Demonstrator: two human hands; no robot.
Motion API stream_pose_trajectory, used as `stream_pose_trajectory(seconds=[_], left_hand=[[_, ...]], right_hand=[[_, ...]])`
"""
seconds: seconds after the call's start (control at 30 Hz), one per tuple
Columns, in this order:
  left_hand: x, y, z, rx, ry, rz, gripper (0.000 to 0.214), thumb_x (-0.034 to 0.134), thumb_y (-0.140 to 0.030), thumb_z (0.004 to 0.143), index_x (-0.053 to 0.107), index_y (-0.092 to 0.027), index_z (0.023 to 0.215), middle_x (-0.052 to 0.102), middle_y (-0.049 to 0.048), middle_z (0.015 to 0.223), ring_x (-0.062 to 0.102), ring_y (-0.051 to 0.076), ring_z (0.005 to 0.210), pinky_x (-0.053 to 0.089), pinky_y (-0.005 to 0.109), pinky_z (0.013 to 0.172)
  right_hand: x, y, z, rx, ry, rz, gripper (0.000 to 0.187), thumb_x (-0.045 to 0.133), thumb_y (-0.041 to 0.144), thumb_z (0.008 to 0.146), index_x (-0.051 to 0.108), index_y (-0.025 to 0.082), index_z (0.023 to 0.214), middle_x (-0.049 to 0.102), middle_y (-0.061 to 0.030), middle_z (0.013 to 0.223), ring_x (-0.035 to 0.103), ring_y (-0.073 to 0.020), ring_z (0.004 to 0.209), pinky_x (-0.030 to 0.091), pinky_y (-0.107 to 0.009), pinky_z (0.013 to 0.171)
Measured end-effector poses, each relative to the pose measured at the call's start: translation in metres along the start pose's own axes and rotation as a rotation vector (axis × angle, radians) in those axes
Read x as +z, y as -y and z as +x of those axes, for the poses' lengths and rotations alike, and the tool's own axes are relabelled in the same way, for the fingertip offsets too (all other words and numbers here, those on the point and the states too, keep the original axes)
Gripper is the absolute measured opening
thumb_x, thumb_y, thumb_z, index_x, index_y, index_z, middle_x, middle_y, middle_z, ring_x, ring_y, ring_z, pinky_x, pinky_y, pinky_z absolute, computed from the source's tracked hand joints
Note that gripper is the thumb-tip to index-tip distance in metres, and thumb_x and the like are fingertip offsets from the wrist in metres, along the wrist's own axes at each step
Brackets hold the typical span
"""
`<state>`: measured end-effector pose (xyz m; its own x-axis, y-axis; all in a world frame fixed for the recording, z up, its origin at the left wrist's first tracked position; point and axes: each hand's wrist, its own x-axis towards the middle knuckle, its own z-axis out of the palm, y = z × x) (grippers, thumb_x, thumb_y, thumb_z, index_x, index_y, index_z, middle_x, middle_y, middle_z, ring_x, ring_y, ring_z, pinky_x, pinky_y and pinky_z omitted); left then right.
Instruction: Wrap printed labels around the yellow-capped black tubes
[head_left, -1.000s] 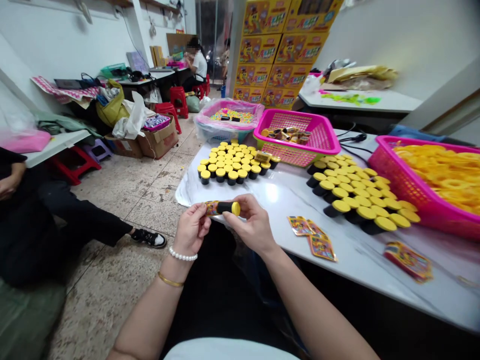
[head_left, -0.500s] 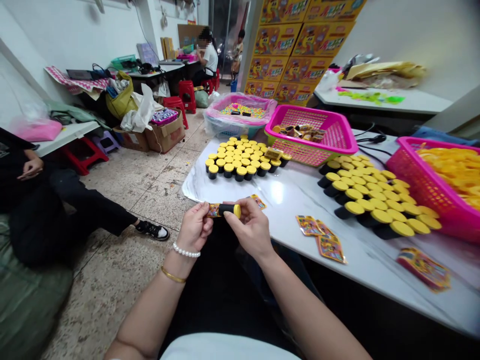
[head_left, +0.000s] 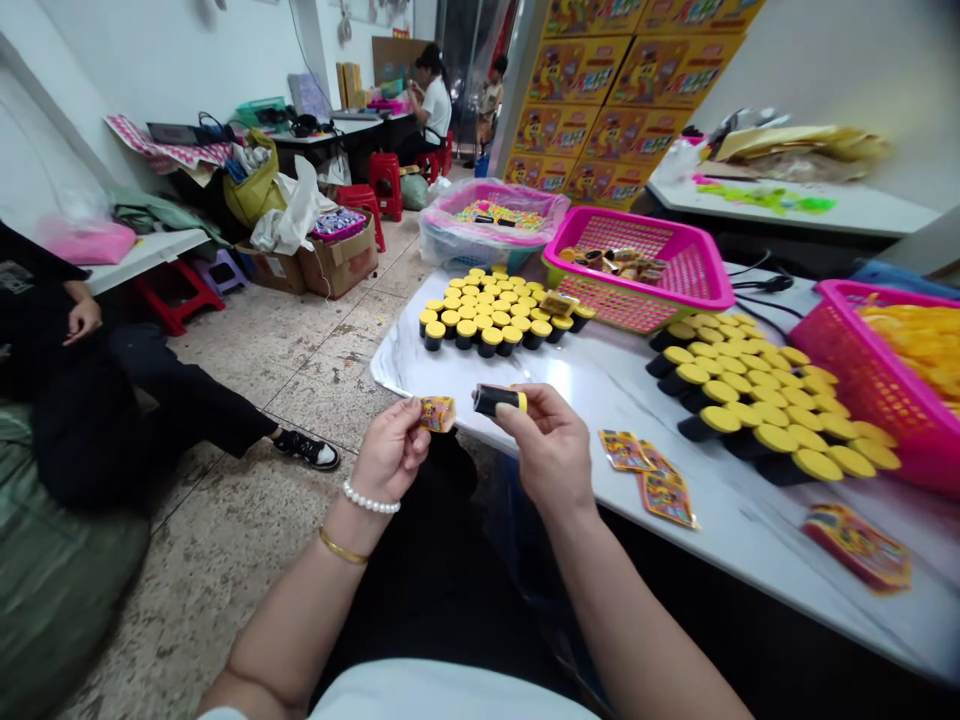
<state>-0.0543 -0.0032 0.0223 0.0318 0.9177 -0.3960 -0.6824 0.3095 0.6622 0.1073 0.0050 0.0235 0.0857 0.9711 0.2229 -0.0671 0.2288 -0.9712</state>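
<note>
Left hand (head_left: 390, 450) pinches a small yellow-and-purple printed film sleeve (head_left: 437, 413) between thumb and fingers, narrow grip, free end toward the right hand. Right hand (head_left: 551, 440) holds a short black cylinder with round yellow cap (head_left: 496, 400), thumb on its side, uncapped end toward the sleeve. Sleeve and cylinder near each other, not touching, by the near table edge. Step, my read: matching sleeve to cylinder, the two separate here. Next move likely calls for sleeve mouth kept open, ends lined up, light pinch so film doesn't crumple.

White marbled table (head_left: 405, 375): two groups of upright yellow-capped black cylinders, left group (head_left: 483, 321) and right group (head_left: 772, 438); loose printed sleeves (head_left: 667, 497) beside the right hand.

Containers: plastic-draped pink tub (head_left: 555, 215), small multicoloured bits plus black pieces; pink-and-lime mesh basket (head_left: 690, 275), gold-and-dark pieces, detail unclear; bright pink basket (head_left: 840, 340) far right, heaped yellow pieces (head_left: 915, 335).
</note>
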Motion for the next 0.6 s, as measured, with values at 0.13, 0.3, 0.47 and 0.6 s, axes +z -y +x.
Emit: stream_pose_trajectory(seconds=[0.13,0.3,0.47,0.6], left_hand=[[0.003,0.005,0.001,-0.056,0.041,-0.114,0.014,0.068,-0.015,0.086,0.055,-0.011,0.081,0.058,-0.0031,0.065,0.033,-0.002,0.035,0.018,0.009,0.028],[0.011,0.003,0.0,-0.153,0.0,-0.27,0.016,0.051,-0.011,0.097,0.054,-0.011,0.08,0.059,-0.0009,0.067,0.03,-0.003,0.033,0.017,0.008,0.027],[0.009,0.006,0.002,-0.17,0.004,-0.268,0.02,0.049,-0.011,0.097,0.052,-0.012,0.077,0.059,-0.0011,0.066,0.031,-0.002,0.033,0.017,0.009,0.028],[0.003,0.013,0.001,-0.031,0.015,-0.144,0.017,0.071,-0.016,0.082,0.055,-0.013,0.077,0.058,-0.0028,0.064,0.035,0.0,0.036,0.018,0.01,0.029]], right_hand=[[0.0,0.008,0.0,0.119,0.143,0.043,0.026,0.077,0.04,0.075,0.063,0.023,0.089,0.077,-0.0055,0.1,0.074,-0.0234,0.094,0.061,-0.04,0.084],[0.006,0.004,-0.005,0.124,0.094,0.028,0.026,0.078,0.037,0.071,0.059,0.023,0.082,0.076,-0.0042,0.089,0.073,-0.023,0.087,0.062,-0.038,0.079],[0.012,-0.003,-0.008,0.047,0.034,-0.121,0.024,0.075,0.034,0.073,0.055,0.024,0.081,0.075,-0.0054,0.089,0.072,-0.0207,0.077,0.06,-0.034,0.07],[0.015,-0.003,-0.012,-0.068,0.077,-0.125,0.023,0.074,0.029,0.076,0.056,0.025,0.089,0.075,-0.0063,0.103,0.071,-0.0206,0.088,0.059,-0.035,0.08]])
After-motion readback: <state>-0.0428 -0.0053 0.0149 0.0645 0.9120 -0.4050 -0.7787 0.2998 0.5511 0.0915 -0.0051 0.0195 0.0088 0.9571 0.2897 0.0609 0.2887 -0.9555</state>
